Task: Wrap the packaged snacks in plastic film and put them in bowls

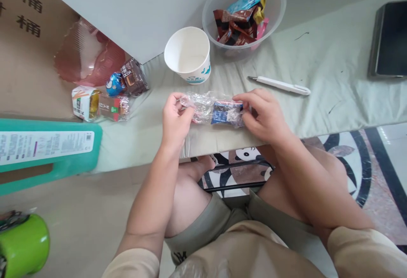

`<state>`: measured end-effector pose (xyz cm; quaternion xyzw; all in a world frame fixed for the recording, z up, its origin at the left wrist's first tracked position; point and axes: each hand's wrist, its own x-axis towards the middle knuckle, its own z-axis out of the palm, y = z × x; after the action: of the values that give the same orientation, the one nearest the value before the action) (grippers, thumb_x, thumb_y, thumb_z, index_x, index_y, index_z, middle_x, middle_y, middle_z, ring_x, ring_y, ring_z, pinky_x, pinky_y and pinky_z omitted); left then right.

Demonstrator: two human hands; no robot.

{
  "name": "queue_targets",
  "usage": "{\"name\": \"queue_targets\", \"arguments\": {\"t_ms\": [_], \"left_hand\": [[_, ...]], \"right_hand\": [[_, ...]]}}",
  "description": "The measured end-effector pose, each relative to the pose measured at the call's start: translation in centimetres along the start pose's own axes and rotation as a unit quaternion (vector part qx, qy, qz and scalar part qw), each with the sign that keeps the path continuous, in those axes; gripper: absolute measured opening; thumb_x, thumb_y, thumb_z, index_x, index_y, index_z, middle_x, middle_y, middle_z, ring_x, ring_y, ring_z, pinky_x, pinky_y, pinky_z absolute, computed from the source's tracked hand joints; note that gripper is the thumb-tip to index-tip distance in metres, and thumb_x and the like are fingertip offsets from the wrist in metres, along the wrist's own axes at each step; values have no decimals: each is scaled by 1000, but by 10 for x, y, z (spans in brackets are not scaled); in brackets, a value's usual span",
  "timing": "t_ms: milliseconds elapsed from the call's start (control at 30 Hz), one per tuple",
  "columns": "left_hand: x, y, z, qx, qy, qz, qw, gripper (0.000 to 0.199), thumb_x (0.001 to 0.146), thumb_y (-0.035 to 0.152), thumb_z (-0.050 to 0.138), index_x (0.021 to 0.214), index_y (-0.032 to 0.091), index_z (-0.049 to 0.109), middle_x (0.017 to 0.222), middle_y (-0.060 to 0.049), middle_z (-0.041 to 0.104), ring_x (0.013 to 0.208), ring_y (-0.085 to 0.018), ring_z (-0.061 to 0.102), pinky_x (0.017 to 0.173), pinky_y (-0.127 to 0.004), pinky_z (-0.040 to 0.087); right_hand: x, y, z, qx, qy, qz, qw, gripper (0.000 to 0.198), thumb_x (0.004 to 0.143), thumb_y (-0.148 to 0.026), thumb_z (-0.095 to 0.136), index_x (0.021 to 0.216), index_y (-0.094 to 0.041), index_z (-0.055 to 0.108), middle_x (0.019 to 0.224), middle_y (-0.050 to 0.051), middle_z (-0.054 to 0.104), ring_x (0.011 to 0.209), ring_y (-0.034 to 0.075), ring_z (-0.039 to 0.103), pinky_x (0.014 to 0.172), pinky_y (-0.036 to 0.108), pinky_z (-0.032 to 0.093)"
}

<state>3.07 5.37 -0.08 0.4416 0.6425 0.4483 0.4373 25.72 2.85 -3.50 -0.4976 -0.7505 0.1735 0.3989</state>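
Near the table's front edge, a crinkled clear plastic wrapper [199, 104] stretches between my two hands. Inside or under its right part lies a small blue snack packet [226, 112]; I cannot tell which. My left hand [178, 117] is closed, pinching the wrapper's left end between thumb and fingers. At the opposite end, my right hand [263, 115] grips the packet's right edge with bent thumb and forefinger. A white paper cup [190, 74] stands upright just behind the wrapper. Behind my right hand rests a white utility knife [281, 84].
A clear plastic bowl [276, 23] holds several wrapped snacks at the back. Left are packaged snacks [112, 106], a cocoa pack [136, 78] and a pink ribbed tray [85, 53]. A white box [152, 11] stands behind; a dark device [391, 40] lies at right.
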Motion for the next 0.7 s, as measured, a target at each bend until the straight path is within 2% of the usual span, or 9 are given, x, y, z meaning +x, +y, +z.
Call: {"name": "queue_targets", "arguments": {"t_ms": [100,200,333,367,433,500,567,633,700], "left_hand": [[6,1,-6,52,12,-19,998,28,66,0,56,81,23,55,63,7,57,51,-11,59,42,-19,42],[11,-1,-15,115,4,-34,993,21,66,0,55,67,21,54,55,6,55,49,-11,57,43,-19,40],[17,-5,-28,155,2,-85,984,18,65,3,55,62,20,53,52,5,56,47,-11,54,45,-20,38],[19,-7,-29,154,9,-81,985,17,64,4,56,64,20,54,54,5,58,48,-11,55,47,-20,39],[21,-9,-30,141,22,-31,989,15,67,7,58,73,20,58,65,3,65,58,-12,62,53,-21,45],[23,-10,-28,126,8,41,991,15,73,14,62,86,21,64,85,-1,74,78,-14,69,65,-23,52],[24,-11,-24,139,-31,94,985,21,76,22,68,97,21,67,104,-4,77,96,-17,71,75,-25,54],[24,-12,-21,187,-57,120,973,26,73,25,76,98,21,69,105,-4,77,94,-18,70,77,-27,53],[24,-12,-20,229,-59,131,963,17,73,25,76,89,20,69,94,-2,76,81,-16,66,73,-28,51]], "right_hand": [[1,4,-9,10,25,35,999,28,81,-10,52,87,-24,75,80,5,62,78,21,64,76,40,54],[1,11,-16,29,92,71,993,24,79,-9,50,73,-22,70,83,5,62,82,22,66,80,43,57],[2,21,-25,-17,175,130,976,23,75,-8,50,68,-22,68,86,6,66,88,24,68,85,47,56],[2,22,-28,-35,193,141,970,24,74,-8,49,69,-22,69,88,7,68,89,25,68,86,48,56],[2,20,-32,-47,208,130,968,27,74,-9,47,75,-22,71,94,8,71,96,26,69,90,49,55],[2,12,-33,-22,176,71,982,27,81,-14,49,91,-22,73,103,10,74,102,28,70,94,49,54],[2,4,-30,-14,108,7,994,25,89,-29,57,108,-21,72,111,12,76,107,31,70,98,51,52],[0,0,-24,-49,52,-18,997,35,91,-45,64,117,-22,70,111,12,76,107,33,69,99,52,49],[-1,2,-16,-96,20,-11,995,33,92,-49,65,113,-24,72,104,10,75,104,33,67,100,53,47]]}}
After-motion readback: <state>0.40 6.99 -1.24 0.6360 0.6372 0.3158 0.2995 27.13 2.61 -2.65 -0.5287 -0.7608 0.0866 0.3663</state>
